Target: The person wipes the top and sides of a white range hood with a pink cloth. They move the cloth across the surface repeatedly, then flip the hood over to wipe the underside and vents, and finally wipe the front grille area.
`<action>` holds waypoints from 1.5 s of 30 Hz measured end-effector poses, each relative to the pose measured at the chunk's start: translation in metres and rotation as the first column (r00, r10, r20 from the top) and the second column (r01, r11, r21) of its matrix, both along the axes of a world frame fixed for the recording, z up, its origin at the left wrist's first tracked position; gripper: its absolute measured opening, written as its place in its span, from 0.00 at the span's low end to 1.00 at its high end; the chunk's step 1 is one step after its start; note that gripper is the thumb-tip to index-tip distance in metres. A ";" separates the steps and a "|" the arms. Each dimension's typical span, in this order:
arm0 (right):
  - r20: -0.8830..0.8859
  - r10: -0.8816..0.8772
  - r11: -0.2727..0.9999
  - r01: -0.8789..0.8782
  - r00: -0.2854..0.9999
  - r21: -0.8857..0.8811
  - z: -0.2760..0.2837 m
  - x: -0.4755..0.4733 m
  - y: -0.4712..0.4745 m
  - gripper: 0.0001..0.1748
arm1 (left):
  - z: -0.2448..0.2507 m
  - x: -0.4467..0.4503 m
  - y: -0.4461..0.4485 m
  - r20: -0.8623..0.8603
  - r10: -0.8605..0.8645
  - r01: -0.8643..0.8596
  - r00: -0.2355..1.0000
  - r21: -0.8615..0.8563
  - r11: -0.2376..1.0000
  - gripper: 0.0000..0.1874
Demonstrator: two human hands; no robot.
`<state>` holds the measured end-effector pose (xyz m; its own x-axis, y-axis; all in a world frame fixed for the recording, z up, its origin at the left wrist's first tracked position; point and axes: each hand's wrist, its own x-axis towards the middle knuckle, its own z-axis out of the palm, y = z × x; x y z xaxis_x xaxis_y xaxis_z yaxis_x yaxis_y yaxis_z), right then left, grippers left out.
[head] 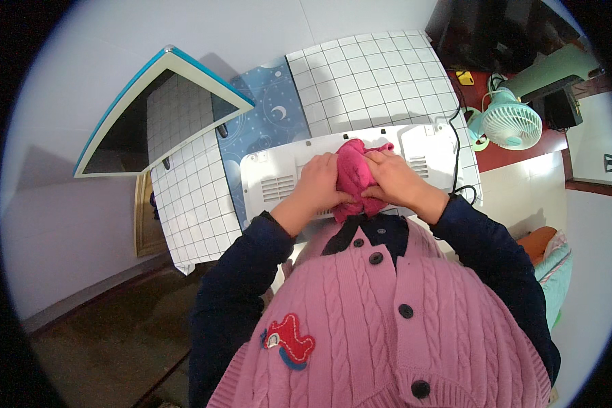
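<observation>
A bunched pink cloth (356, 171) is between my two hands, low over a white plastic appliance panel with vent slots (278, 187). My left hand (317, 181) grips the cloth from its left side, and my right hand (391, 178) grips it from the right. Both thumbs press into the folds near the front edge of the panel. The panel lies across a table under a white grid-patterned cover (377, 76), with a blue moon-and-star strip (273, 109) beneath its left part. The cloth and my hands hide the middle of the panel.
A screen with a white and blue frame (199, 135) stands at the left. A black cable (456, 153) runs past the panel's right end. Farther right, a mint-green fan (511, 125) and a yellow object (465, 78) rest on a red surface. A wall borders the table's far side.
</observation>
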<state>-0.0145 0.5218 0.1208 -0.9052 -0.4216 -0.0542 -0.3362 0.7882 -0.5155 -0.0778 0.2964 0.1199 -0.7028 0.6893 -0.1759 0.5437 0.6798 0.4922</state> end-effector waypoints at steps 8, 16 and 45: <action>0.047 -0.092 0.996 0.092 0.995 0.019 -0.018 -0.026 0.000 0.36 | -0.002 -0.038 0.011 0.203 -0.005 -0.005 0.979 0.051 0.999 0.34; 0.020 -0.276 0.955 0.276 0.961 -0.106 -0.032 -0.038 -0.006 0.25 | -0.017 -0.043 0.012 0.201 0.164 -0.175 0.966 0.040 0.984 0.27; -0.286 -0.097 0.961 0.164 0.953 0.222 -0.007 0.011 -0.009 0.33 | -0.005 0.016 -0.008 -0.217 -0.030 0.029 0.976 -0.007 1.000 0.43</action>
